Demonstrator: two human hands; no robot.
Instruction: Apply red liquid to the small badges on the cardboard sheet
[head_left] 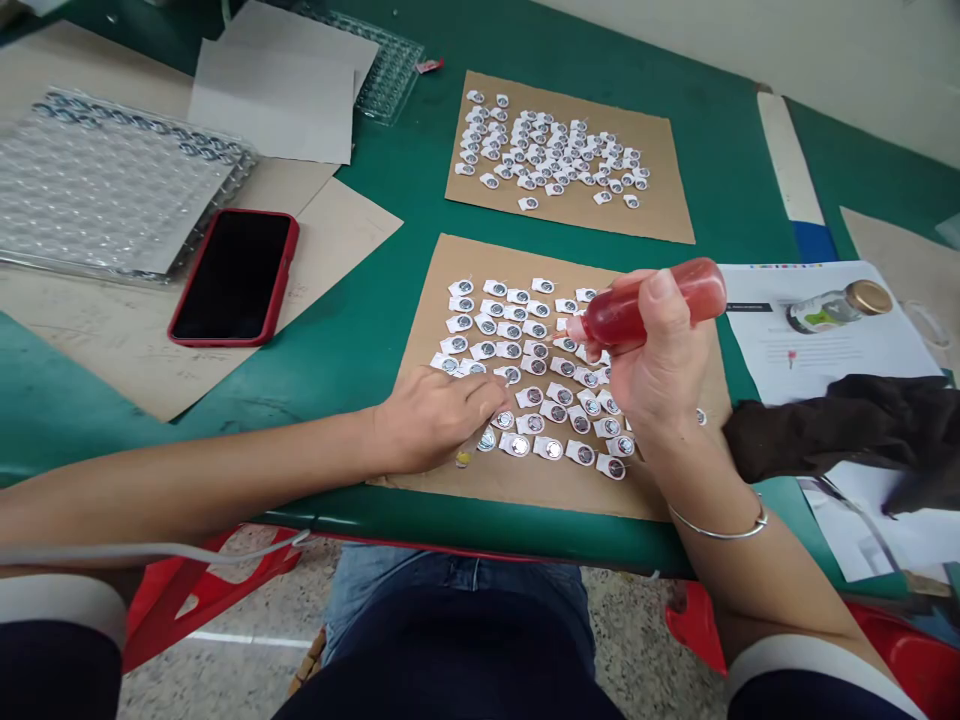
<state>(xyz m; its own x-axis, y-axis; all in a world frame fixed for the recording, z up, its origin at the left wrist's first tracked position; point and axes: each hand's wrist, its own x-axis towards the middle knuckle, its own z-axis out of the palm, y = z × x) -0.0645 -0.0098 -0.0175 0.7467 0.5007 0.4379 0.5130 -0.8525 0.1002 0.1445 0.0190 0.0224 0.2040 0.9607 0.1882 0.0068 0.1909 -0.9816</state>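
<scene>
My right hand [664, 350] is wrapped round a red squeeze bottle [652, 302], tilted with its narrow nozzle pointing left and down over the small white tagged pieces [534, 350]. These pieces lie in rough rows on a brown cardboard sheet [480, 485]. My left hand [442, 418] rests at the left part of that sheet with curled fingers, next to the lower-left pieces. Under its fingers shows part of a slim, pale object with a yellowish end [463, 458]; most of it is hidden.
A second cardboard sheet [480, 215] with many similar pieces lies farther back. At the left are a red-cased phone [234, 278], clear plastic trays [112, 190] and grey card [274, 100]. Printed papers [780, 350], a small glass jar [838, 306] and dark cloth [825, 425] lie right.
</scene>
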